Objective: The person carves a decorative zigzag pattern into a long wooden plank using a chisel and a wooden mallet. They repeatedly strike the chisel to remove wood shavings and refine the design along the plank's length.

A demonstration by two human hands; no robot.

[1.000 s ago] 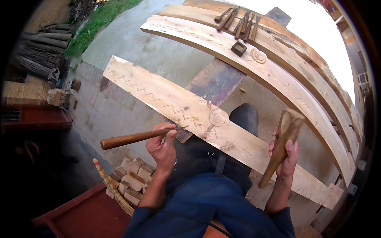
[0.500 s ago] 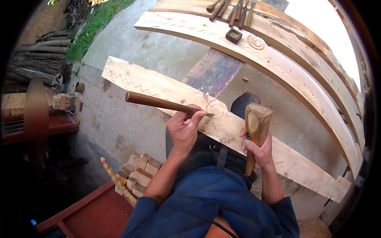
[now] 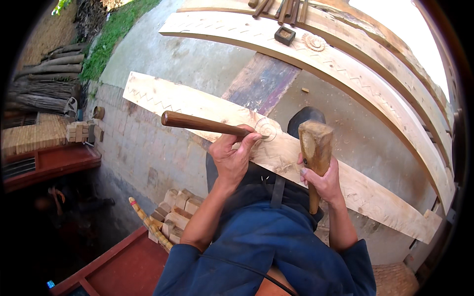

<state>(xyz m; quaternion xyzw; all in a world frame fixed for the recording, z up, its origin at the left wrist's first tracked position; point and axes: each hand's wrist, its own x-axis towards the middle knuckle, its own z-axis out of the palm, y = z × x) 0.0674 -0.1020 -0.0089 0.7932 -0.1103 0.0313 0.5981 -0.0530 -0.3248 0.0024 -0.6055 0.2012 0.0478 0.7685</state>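
My left hand [image 3: 231, 159] grips a chisel [image 3: 202, 123] low on its brown wooden handle. Its metal tip rests at the spiral [image 3: 267, 129] drawn or cut on a pale wooden board [image 3: 368, 192]. Zigzag lines run along that board, which lies slantwise across in front of my body. In my right hand [image 3: 325, 183] is a wooden mallet [image 3: 316, 142], held by its handle with the worn head up, over the board and apart from the chisel.
Beyond lies a curved beam [image 3: 222, 30] bearing a carved rosette [image 3: 314, 42], a small dark box [image 3: 285, 35] and several chisels [image 3: 281, 12] behind it. Cut wood blocks [image 3: 177, 212] and a red table [image 3: 131, 269] are at lower left. A dim figure [image 3: 58, 197] shows in the shade.
The view has shifted slightly. The chisel tip sits a little further right against the spiral. A blurred brown shape at the far left has gone. Both hands keep their holds.
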